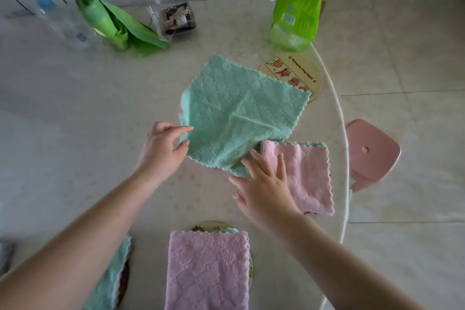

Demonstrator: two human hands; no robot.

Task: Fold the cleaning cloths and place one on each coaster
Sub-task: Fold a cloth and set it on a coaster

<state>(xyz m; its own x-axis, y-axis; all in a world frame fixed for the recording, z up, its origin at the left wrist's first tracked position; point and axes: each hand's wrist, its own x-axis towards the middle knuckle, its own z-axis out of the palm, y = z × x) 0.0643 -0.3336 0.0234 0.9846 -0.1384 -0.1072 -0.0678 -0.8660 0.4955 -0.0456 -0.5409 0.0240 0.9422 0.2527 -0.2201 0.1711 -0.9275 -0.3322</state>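
An unfolded teal cloth [239, 111] lies spread on the table's middle. My left hand [163, 148] touches its left corner, fingers apart. My right hand [264, 181] rests flat on its near corner and on a folded pink cloth [307, 178] at the right, which hides most of a coaster beneath. A round coaster with a fruit print [297, 75] lies bare behind the teal cloth, partly covered by its corner. Nearer me, a second folded pink cloth [208, 269] sits on a coaster [214, 225]. A folded teal cloth [113, 277] lies on a dark coaster [124, 277] at lower left.
At the back stand a green bottle with green wrap [105, 20], a clear bottle [57, 20], a small dark box [178, 17] and a green tissue pack [294, 17]. The round table's edge [342, 133] runs down the right. A pink stool [370, 153] stands beyond it.
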